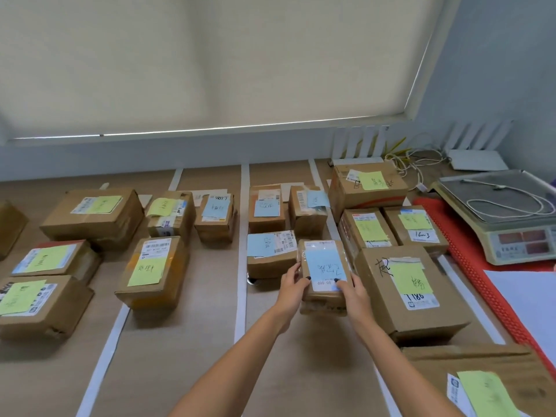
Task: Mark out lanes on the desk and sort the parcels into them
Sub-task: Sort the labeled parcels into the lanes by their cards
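Item: parcel (325,273), blue note on top, in the third lane between two tape lines (242,254), just beside a blue-noted box (270,254). My left hand (293,284) and right hand (350,291) each clasp a side, thumbs on the label; whether it rests on the bench (186,356) I cannot tell. Step, as I judge: sorting, lanes already taped. Next: set it square, clear of the right-hand tape, release.

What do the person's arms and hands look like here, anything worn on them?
Both forearms are bare, with no sleeves, gloves, watch or bracelet in view. The left hand and right hand have fingernails painted a dark colour. No rings can be made out.
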`<state>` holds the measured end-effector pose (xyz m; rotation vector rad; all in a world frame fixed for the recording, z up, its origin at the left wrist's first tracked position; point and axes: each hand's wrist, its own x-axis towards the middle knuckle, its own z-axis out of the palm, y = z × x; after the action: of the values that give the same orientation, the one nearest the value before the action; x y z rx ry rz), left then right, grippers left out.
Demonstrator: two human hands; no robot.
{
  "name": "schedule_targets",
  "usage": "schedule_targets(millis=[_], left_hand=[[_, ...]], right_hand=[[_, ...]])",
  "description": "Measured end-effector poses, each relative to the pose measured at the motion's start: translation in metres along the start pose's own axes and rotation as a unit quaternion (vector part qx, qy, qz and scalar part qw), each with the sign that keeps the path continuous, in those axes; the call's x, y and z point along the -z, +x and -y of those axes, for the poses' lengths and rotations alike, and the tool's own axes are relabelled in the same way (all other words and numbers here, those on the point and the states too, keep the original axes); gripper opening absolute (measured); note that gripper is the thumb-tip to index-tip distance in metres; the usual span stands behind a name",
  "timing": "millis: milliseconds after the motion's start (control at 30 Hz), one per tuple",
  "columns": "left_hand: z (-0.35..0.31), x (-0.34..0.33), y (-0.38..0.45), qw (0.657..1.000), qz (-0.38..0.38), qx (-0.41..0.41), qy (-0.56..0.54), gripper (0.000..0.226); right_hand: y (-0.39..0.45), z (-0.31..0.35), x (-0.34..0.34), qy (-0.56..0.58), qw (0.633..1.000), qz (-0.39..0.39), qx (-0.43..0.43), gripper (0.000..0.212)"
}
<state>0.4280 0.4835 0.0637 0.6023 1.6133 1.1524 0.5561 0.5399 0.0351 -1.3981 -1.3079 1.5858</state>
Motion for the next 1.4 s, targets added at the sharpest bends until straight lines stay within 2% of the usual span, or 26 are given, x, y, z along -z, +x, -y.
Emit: schedule_targets(millis=[300,567,833,1167,1400], left_hand=[[-0.031,-0.028,0.074,0.999,0.003,0.037,-0.034,0.052],[-0.012,-0.032,0.108,0.998,-0.014,0.053,-0.02,0.054],[0.001,-0.027,0.107,0.998,-0.02,0.062,-0.014,0.058],[-0.015,-0.028,0.079,0.999,-0.024,0.035,-0.026,0.051],[-0.055,-0.019,0.037,0.998,-0.031,-0.017,-0.049,0.053]], right_hand=[[0.087,0.029,0.013,-0.004,1.0,0.002,0.004,0.026],[0.131,0.004,0.004,-0.048,0.998,0.036,-0.033,0.041],[0.122,-0.003,-0.007,-0.047,0.997,0.037,-0.045,0.024],[0.097,0.02,-0.001,-0.102,0.994,0.023,-0.006,0.052],[0.048,0.068,-0.004,-0.108,0.992,0.036,0.049,0.055]])
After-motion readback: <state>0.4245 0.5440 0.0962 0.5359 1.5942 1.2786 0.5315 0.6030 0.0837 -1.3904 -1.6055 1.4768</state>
